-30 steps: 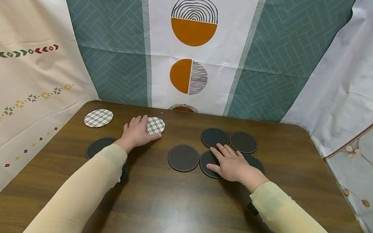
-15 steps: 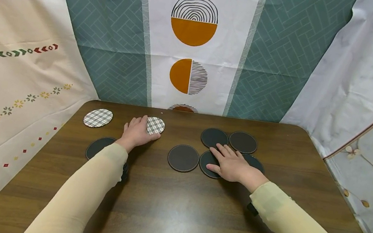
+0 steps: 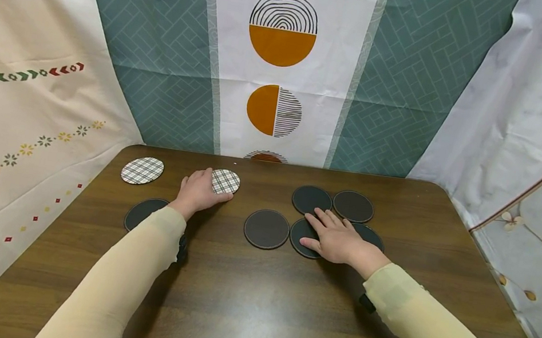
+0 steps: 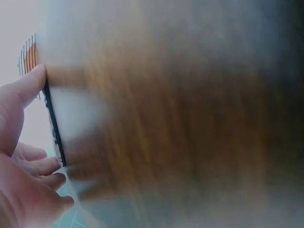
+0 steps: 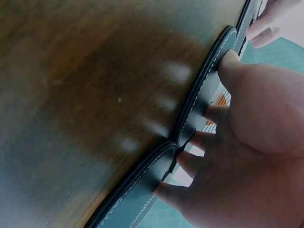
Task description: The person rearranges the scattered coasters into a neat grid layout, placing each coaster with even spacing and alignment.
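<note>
Coaster (image 3: 226, 182) with checks, far side, left of centre: left hand (image 3: 199, 191) pinches its rim, fingers drawn in barely. Right hand (image 3: 335, 240) unmoved, spread over dark coasters (image 3: 299, 232). Layout same; work looks near-paused.

No words, labels, brands or numbers can be read on the dark discs (image 3: 266, 229), the plaid discs (image 3: 142, 170) or the wooden table (image 3: 211, 299), in the head view or either wrist view; the hanging cloths (image 3: 165, 33) around them carry printed pattern alone, with no legible lettering.
</note>
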The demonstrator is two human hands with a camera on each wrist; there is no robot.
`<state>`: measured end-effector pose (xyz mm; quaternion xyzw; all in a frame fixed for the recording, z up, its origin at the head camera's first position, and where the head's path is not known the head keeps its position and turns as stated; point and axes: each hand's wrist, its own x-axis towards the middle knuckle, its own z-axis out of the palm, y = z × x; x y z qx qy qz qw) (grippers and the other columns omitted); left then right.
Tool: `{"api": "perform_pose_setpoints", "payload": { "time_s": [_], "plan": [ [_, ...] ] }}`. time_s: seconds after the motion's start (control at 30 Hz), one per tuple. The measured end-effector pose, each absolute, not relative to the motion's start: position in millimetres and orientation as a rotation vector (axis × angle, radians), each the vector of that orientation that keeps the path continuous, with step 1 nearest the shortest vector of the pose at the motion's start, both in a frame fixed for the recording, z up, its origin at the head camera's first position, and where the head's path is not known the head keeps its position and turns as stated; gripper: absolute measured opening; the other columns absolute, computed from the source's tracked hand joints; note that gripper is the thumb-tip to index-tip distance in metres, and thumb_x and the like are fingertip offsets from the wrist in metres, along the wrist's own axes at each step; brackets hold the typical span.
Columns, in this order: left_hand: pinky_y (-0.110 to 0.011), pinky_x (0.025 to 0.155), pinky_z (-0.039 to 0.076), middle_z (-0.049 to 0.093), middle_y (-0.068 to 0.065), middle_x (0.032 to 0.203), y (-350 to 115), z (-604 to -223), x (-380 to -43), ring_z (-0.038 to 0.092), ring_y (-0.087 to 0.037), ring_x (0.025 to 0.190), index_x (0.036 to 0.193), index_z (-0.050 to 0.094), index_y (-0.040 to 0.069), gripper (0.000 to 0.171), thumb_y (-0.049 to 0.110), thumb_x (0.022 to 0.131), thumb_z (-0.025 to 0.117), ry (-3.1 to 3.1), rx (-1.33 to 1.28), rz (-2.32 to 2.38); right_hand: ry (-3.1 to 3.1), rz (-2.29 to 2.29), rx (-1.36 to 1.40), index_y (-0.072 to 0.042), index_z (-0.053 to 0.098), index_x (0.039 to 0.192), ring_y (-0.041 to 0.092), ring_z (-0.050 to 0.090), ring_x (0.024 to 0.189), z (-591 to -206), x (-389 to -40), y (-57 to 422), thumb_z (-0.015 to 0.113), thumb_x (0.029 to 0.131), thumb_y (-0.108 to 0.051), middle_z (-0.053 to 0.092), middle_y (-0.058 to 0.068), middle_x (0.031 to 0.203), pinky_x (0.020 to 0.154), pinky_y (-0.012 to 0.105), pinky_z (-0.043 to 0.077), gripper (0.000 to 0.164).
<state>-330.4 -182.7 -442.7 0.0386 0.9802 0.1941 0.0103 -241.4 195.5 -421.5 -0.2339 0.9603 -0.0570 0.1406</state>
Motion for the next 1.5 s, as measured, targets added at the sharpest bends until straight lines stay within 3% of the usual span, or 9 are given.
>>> {"api": "perform_pose_setpoints", "payload": {
  "time_s": [0.2,0.53,0.83,1.2,1.5],
  "plan": [
    [-0.065,0.126,0.029,0.045,-0.039,0.159,-184,-442,-332,0.045,-0.052,0.148,0.162,0.030,-0.018,0.108,0.053,0.097,0.080,3.066,0.124,0.614,2.777,-0.169,-0.676,-0.009,0.028,0.176,0.046,0.016,0.167,-421,-241,195,0.047,0.117,-0.055,0.017,0.021,0.182,0.128,0.074,0.017,0.077],
    [-0.060,0.123,0.039,0.043,-0.040,0.158,-184,-440,-335,0.046,-0.052,0.145,0.162,0.029,-0.018,0.109,0.048,0.095,0.083,3.041,0.118,0.688,2.778,-0.166,-0.683,-0.009,0.028,0.176,0.046,0.015,0.167,-423,-242,196,0.047,0.117,-0.055,0.017,0.021,0.182,0.128,0.074,0.016,0.078],
    [-0.060,0.123,0.039,0.042,-0.039,0.160,-185,-438,-332,0.045,-0.052,0.146,0.163,0.028,-0.017,0.109,0.046,0.095,0.084,3.039,0.115,0.758,2.771,-0.195,-0.692,-0.008,0.028,0.175,0.047,0.015,0.166,-422,-241,197,0.048,0.117,-0.055,0.017,0.022,0.182,0.128,0.075,0.015,0.078],
    [-0.060,0.123,0.038,0.042,-0.037,0.161,-189,-435,-331,0.045,-0.051,0.147,0.164,0.030,-0.015,0.109,0.047,0.093,0.085,3.056,0.141,0.837,2.773,-0.222,-0.692,-0.012,0.027,0.176,0.045,0.013,0.167,-432,-247,203,0.043,0.113,-0.068,0.016,0.020,0.183,0.128,0.075,0.013,0.086],
    [-0.058,0.121,0.042,0.045,-0.033,0.159,-176,-431,-329,0.050,-0.046,0.141,0.164,0.034,-0.012,0.108,0.048,0.092,0.087,3.055,0.206,0.855,2.766,-0.210,-0.682,-0.010,0.027,0.176,0.046,0.012,0.167,-425,-243,200,0.047,0.115,-0.060,0.015,0.021,0.182,0.128,0.074,0.013,0.081]
  ]
}}
